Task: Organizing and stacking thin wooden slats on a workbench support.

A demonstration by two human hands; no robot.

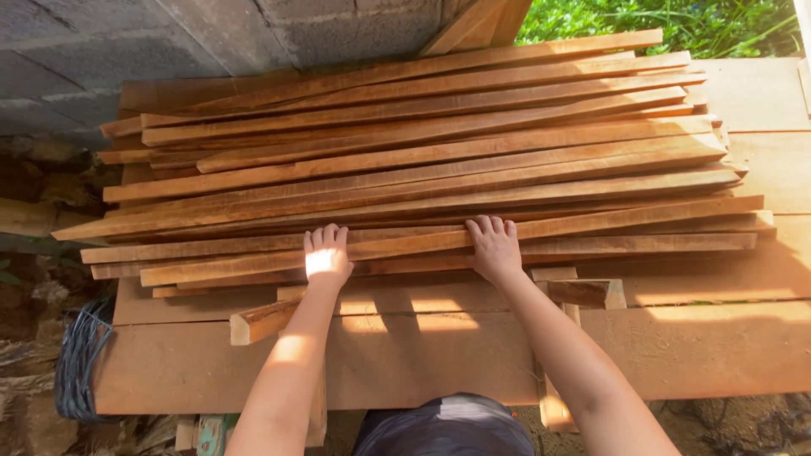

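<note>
A pile of several long reddish-brown wooden slats (439, 160) lies across a broad plank platform (693, 346). My left hand (326, 256) rests palm-down on the nearest slats at the pile's front edge, fingers together and slightly curled over a slat. My right hand (494, 247) does the same a little further right, fingers hooked over the front slat (642, 225). Both arms reach forward from the bottom of the view. Whether either hand truly grips a slat is unclear.
Two short wood blocks (262, 321) (591, 292) lie on the platform below the pile. A grey block wall (169, 42) stands behind. Green plants (676, 21) show at top right. A dark coil of wire (78, 355) hangs at the platform's left end.
</note>
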